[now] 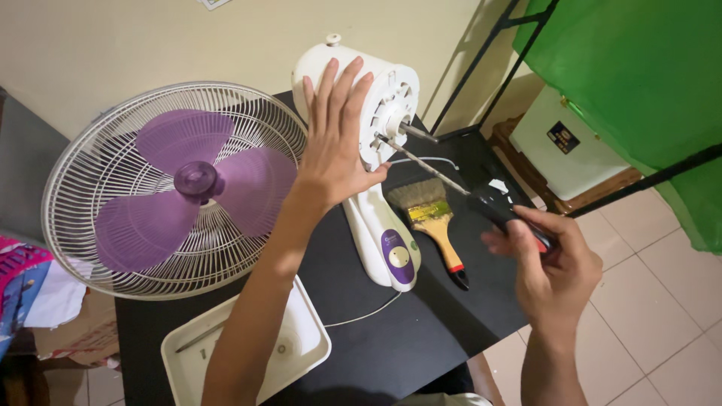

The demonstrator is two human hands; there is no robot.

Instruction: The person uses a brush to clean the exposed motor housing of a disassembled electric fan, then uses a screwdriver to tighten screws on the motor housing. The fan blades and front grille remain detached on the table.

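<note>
My left hand (336,143) has its fingers spread and flat against the side of the white fan motor housing (376,98), steadying it. My right hand (547,259) is wrapped tight around the black-and-red handle of a screwdriver (459,184); the shaft runs up-left and the tip sits at the housing's front face, just beside the bare spindle (420,134). The housing stands at the back edge of the black table (391,346), with its white and purple neck (387,240) lying toward me. A paintbrush (434,222) lies just right of the neck. The grille with the purple blade (177,188) leans at the table's left edge. A white tray (304,334) sits at the front-left corner under my forearm.
</note>
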